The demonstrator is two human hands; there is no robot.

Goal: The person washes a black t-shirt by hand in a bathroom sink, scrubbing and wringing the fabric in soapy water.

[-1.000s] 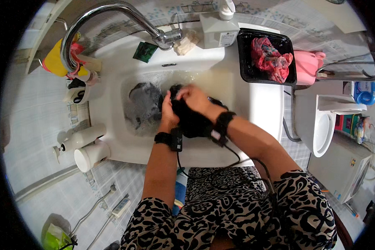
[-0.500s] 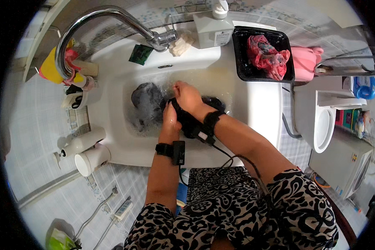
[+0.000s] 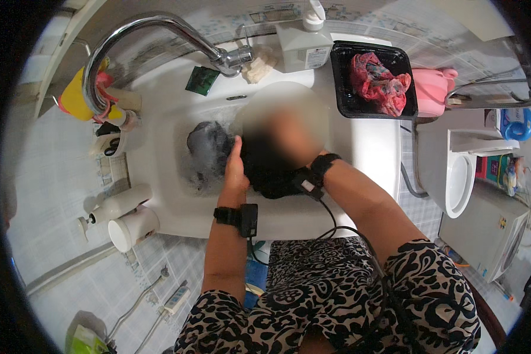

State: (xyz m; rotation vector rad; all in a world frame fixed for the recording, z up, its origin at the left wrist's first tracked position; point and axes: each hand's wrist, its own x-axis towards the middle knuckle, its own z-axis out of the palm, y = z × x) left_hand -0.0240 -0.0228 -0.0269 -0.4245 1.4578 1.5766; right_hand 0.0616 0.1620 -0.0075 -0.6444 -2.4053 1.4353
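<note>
A black garment is bunched over the near side of the white sink, its upper part hidden by a blurred patch. Along its left edge my left hand grips the cloth, fingers pointing away from me; the thumb is hidden. My right hand is over the garment's upper right, too smeared to show its fingers. Left of my hands, a dark grey cloth lies bulging out of the soapy water.
A chrome faucet arches over the sink's left. Along the back stand a pump bottle and a black tray with a wet red cloth. A dark green packet lies on the rim. White bottles and a tub stand left.
My hands have moved apart, the right one shifting rightward. The black garment has come up nearer to me and shows larger between them. The grey cloth stays in place.
</note>
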